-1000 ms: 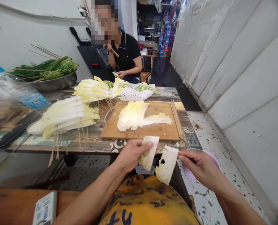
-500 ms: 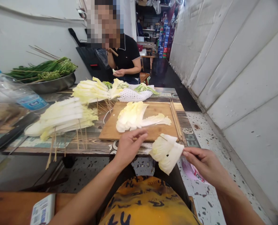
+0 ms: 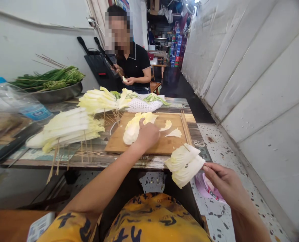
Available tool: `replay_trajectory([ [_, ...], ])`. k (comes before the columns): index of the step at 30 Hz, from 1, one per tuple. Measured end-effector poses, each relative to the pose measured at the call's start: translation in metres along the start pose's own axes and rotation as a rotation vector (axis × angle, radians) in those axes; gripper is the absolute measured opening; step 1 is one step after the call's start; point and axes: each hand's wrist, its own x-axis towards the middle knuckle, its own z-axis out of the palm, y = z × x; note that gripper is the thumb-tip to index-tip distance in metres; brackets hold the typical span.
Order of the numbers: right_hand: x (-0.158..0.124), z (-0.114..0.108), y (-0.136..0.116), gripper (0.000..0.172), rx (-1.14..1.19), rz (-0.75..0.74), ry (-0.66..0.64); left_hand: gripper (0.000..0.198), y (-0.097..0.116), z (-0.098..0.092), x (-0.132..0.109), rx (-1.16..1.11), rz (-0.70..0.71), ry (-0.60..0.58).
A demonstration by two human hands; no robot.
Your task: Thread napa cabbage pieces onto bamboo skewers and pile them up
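— Right fingers (image 3: 214,166) pinched on skewered napa cabbage leaves (image 3: 186,164), spread just left of those fingertips!
— Left fingers (image 3: 141,123) at loose leaves (image 3: 131,130), grip hidden. Likely light, limp, easily torn: pinch white ends (image 3: 199,162).

Bottle (image 3: 40,112), cropped by left edge; white box (image 3: 40,229), by bottom edge.
Left hand (image 3: 148,135): some fingertips hidden; grip on cabbage leaves (image 3: 131,131) unclear.

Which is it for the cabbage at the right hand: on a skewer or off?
On: a thin skewer pokes out near the upper edge of the cabbage leaves, away from the pinching right hand.
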Motion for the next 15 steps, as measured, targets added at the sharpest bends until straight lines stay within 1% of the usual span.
replay_trajectory([
  [2, 0.001, 0.001, 0.0, 0.039, -0.003, -0.015, 0.014, 0.017, 0.005, -0.01, -0.001, -0.021, -0.01, 0.013],
  [4, 0.0, 0.001, -0.001, 0.038, -0.011, -0.027, 0.015, 0.019, 0.013, -0.025, -0.008, -0.07, -0.048, 0.009],
  [7, -0.001, 0.0, -0.004, 0.036, -0.02, -0.034, -0.005, 0.016, 0.023, -0.052, -0.028, -0.137, -0.139, -0.075],
  [8, -0.002, 0.0, -0.005, 0.036, -0.018, -0.036, -0.008, 0.016, 0.025, -0.061, -0.036, -0.132, -0.136, -0.102],
  [9, -0.002, 0.0, -0.006, 0.036, -0.013, -0.041, -0.009, 0.016, 0.027, -0.067, -0.044, -0.113, -0.119, -0.105],
  [12, -0.001, 0.003, -0.011, 0.033, 0.018, -0.073, -0.024, 0.02, 0.031, -0.077, -0.065, -0.014, -0.074, -0.111],
  [15, 0.001, 0.011, -0.017, 0.029, 0.058, -0.1, -0.089, 0.019, 0.035, -0.076, -0.077, 0.019, -0.08, -0.205],
])
